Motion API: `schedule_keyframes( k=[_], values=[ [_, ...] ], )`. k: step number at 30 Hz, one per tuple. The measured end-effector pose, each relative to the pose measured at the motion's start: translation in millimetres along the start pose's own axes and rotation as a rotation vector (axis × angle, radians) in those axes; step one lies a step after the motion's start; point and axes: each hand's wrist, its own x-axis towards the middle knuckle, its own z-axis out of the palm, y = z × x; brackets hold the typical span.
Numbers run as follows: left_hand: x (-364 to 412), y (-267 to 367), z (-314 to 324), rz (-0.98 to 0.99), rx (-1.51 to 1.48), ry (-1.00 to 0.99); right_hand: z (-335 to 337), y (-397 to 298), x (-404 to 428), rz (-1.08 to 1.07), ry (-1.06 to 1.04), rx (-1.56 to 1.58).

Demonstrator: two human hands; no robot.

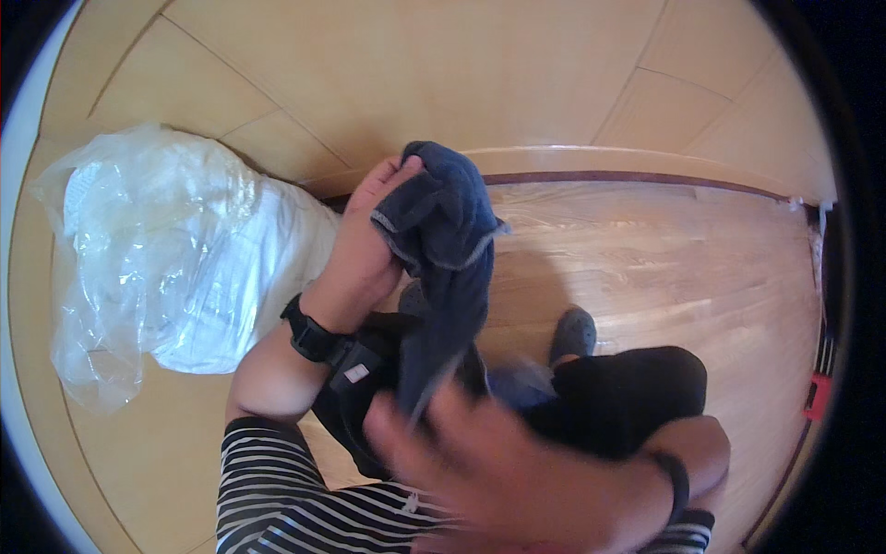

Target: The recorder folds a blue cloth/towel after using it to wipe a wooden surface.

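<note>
My left hand [370,228], with a black watch on its wrist, is raised in front of me and grips a dark grey-blue cloth [453,208]. The cloth has pale overlocked edges. Its upper part is bunched over my fingers, and a long tail hangs towards my lap. My right hand [512,471] is blurred by motion, below and nearer to me, with its fingers spread. The cloth's lower end passes behind those fingers, and whether they touch it is unclear. A dark band circles the right wrist.
A white bundle [208,277] in clear plastic lies at the left against the wooden panelling [415,76]. Wood flooring [664,256] stretches right. My grey clog [574,332] and black-clad knee [637,388] are below. A red object [819,398] stands at the right rim.
</note>
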Motion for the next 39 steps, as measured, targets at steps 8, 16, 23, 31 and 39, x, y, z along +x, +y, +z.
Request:
schedule_keyframes(
  k=[8,16,23,31,39],
  values=[
    [26.1,-24.0,-4.2,0.088,0.116,0.105,-35.2,182.9,-1.7,0.058,0.893,-0.166],
    [112.6,-78.2,17.9,0.420,0.355,0.080,-68.7,280.7,-19.2,0.213,1.070,-0.292],
    [196.4,-112.9,36.7,0.999,1.269,-0.224,-87.4,360.6,5.3,0.336,1.152,-0.369],
    [234.8,-114.3,15.2,1.039,1.658,-0.569,-110.5,385.8,14.1,0.483,1.020,-0.409],
    [239.6,-138.9,4.6,0.891,1.865,-0.671,-88.6,417.5,2.4,0.596,0.938,-0.304]
  ],
)
